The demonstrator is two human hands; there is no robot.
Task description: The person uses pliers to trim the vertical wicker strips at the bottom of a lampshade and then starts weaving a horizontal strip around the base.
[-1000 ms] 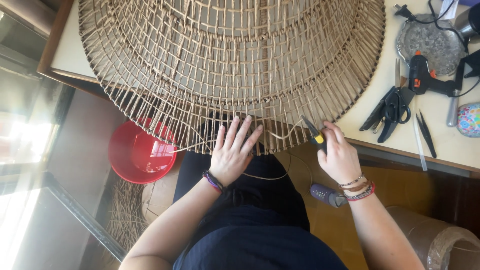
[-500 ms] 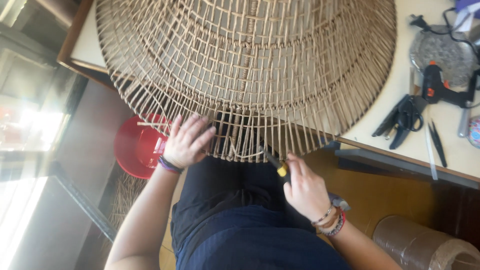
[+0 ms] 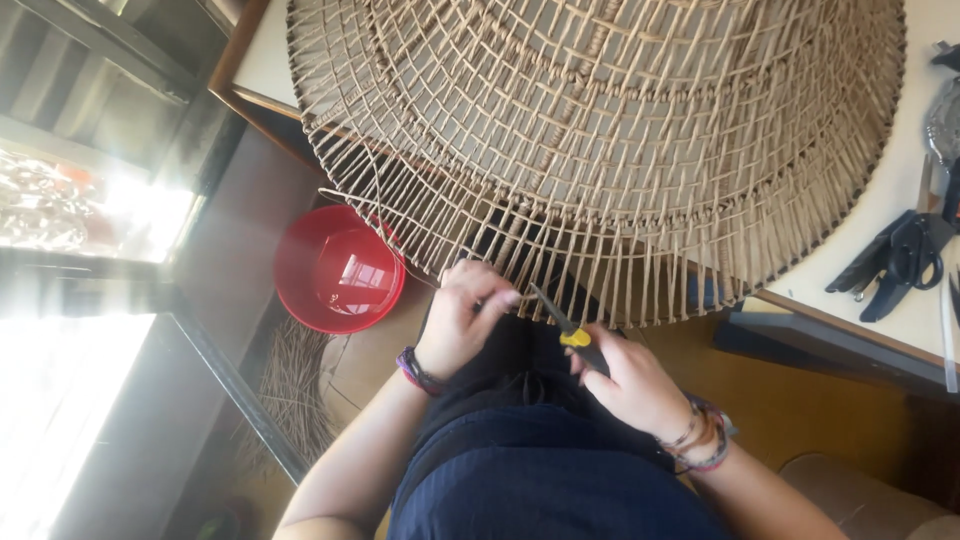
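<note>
A large round woven wicker piece (image 3: 600, 130) lies on the white table (image 3: 905, 215) and hangs over its near edge above my lap. My left hand (image 3: 462, 320) pinches a thin loose strand at the fringe of free spokes. My right hand (image 3: 625, 385) grips a small tool with a yellow collar and dark metal tip (image 3: 562, 325); the tip points up-left toward the strand beside my left fingers. Both wrists wear beaded bracelets.
A red plastic bowl (image 3: 335, 270) sits on the floor to the left, with a bundle of loose fibre (image 3: 295, 385) beside it. Black-handled scissors and cutters (image 3: 900, 255) lie on the table at the right. A glass pane with bright glare fills the left side.
The view shifted right and down. My left hand went from flat on the spokes to pinching a strand, and my right hand brought the tool's tip close to it.
</note>
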